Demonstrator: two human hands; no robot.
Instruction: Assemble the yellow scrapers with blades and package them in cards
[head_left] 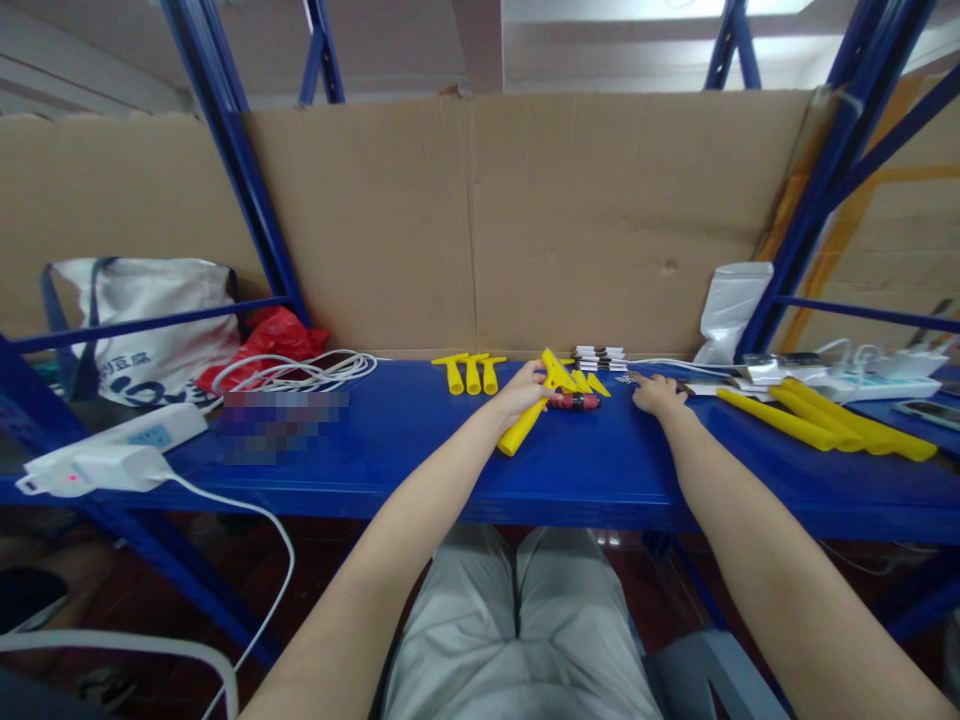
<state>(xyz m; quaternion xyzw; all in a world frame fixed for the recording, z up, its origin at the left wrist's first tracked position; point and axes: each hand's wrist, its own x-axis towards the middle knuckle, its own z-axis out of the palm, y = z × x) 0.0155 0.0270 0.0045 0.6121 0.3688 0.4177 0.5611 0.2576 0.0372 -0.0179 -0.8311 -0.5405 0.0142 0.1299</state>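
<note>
My left hand (523, 392) is closed round a yellow T-shaped scraper (523, 428), its tube handle slanting toward me and its wide head up at the right. Just right of it, a red and black screwdriver (576, 401) lies on the blue table. Behind that are several small flat yellow pieces (598, 384). My right hand (660, 393) rests low over the table with its fingers apart, by a scatter of small silver parts (625, 379). What lies under its fingertips is hidden. Three more yellow T-shaped scrapers (472, 375) stand in a row to the left.
Stacked black-and-white packs (600, 357) sit by the cardboard wall (585, 220). Several long yellow tubes (825, 420) lie at the right, before a white power strip (877, 382). At the left are a coiled white cable (330, 370), red bag (274, 345) and another power strip (120, 445).
</note>
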